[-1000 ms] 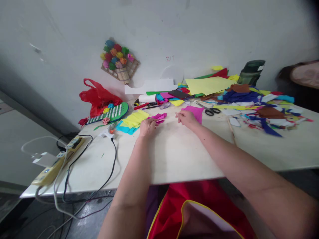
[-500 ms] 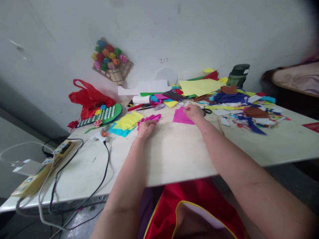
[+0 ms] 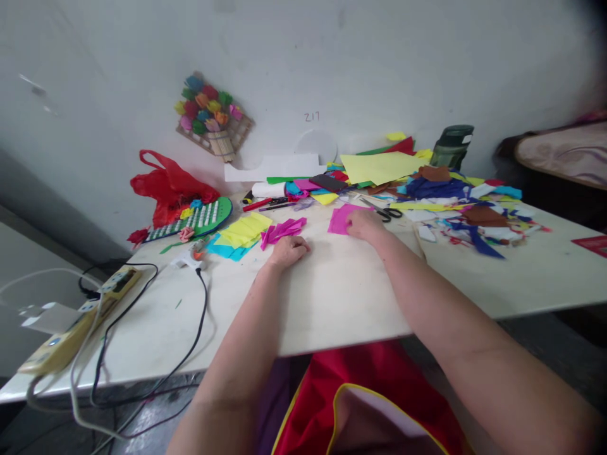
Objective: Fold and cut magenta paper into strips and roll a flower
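Observation:
My right hand (image 3: 364, 224) is closed at the right edge of a square pink sheet (image 3: 339, 219) on the white table, its fingertips partly hidden. My left hand (image 3: 289, 250) rests on the table with curled fingers; whether anything is in them is too small to tell. Just beyond it lie folded pink pieces (image 3: 283, 232). Yellow sheets (image 3: 245, 230) overlap blue sheets (image 3: 228, 250) to their left. Black-handled scissors (image 3: 389, 214) are right of my right hand.
A glue gun (image 3: 189, 259) with a cable and a power strip (image 3: 80, 322) lie left. Colourful scraps (image 3: 484, 216) cover the right, before a green bottle (image 3: 453, 146). A red bag (image 3: 165, 183) is back left.
My left hand has come off the folded pink pieces and moved right and nearer. My right hand has shifted slightly lower on the pink sheet, exposing more of the scissors.

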Demonstrator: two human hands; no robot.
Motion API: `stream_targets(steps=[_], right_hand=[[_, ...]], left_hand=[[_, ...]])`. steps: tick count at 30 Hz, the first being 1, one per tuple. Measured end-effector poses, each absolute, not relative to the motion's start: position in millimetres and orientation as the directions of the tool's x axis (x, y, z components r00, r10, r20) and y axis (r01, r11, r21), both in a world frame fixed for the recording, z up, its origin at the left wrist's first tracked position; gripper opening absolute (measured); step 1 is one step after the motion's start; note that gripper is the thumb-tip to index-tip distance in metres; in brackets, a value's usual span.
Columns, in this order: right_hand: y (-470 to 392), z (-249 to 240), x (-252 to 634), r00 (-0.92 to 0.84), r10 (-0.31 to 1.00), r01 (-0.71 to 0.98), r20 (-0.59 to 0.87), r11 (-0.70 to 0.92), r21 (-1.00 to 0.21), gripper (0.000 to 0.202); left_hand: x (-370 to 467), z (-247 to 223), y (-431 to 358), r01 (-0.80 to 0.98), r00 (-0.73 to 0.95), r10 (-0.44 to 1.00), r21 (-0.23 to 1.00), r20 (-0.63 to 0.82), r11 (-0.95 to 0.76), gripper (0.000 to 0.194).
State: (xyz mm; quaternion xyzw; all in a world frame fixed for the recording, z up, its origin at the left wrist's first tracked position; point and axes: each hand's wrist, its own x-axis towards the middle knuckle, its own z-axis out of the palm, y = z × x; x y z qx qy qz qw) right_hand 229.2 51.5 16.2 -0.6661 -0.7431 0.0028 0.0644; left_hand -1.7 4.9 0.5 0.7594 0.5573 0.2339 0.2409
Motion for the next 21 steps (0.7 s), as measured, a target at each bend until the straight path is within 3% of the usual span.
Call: stream_targets(steps=[19, 21], right_hand=[[59.7, 10.5, 229.9, -0.101, 0.988, 0.994, 0.117, 0.104, -0.021, 0.026], [62.7, 7.9, 230.9, -0.113, 0.985, 0.99, 0.127, 0.122, -0.064, 0.026]], left_hand=[[0.9, -1.2, 3.0, 0.769, 0.3, 0.947, 0.559, 0.114, -0.311, 0.026], [3.4, -0.3, 0.9, 0.783, 0.313, 0.942, 0.528, 0.124, -0.329, 0.027]])
